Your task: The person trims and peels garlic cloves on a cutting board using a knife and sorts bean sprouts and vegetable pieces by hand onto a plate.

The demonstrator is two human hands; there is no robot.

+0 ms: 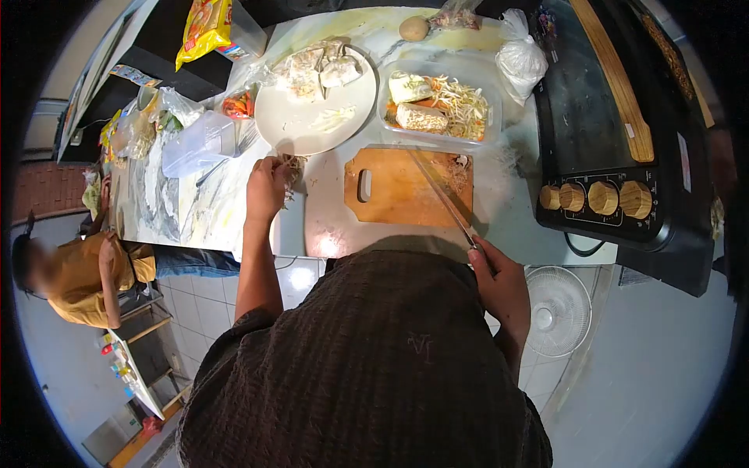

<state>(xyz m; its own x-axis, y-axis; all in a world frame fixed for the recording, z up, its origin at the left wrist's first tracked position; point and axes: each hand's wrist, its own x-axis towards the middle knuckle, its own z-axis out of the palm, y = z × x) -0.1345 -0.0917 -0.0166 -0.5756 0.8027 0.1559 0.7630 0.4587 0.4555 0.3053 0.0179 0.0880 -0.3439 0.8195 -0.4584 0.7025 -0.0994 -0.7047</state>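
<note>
My right hand (499, 281) is closed round the handle of a knife (443, 193), whose blade lies over the wooden cutting board (390, 187). Small brown scraps (460, 168) are at the board's upper right corner. Left of the board, my left hand (268, 187) is closed beside a small clump of brownish scraps (293, 170), just below the round plate (289, 129). White pieces and shreds lie on that plate. Above the board, a clear container (488, 132) holds bean sprouts (460, 101), pale blocks (421, 118) and orange shreds.
A black stove (601, 156) with wooden knobs stands at the right. Behind are a white bag (520, 62) and a round brown item (414, 29). An empty clear tub (199, 144) and yellow packet (204, 31) are left. Another person (78, 281) sits far left.
</note>
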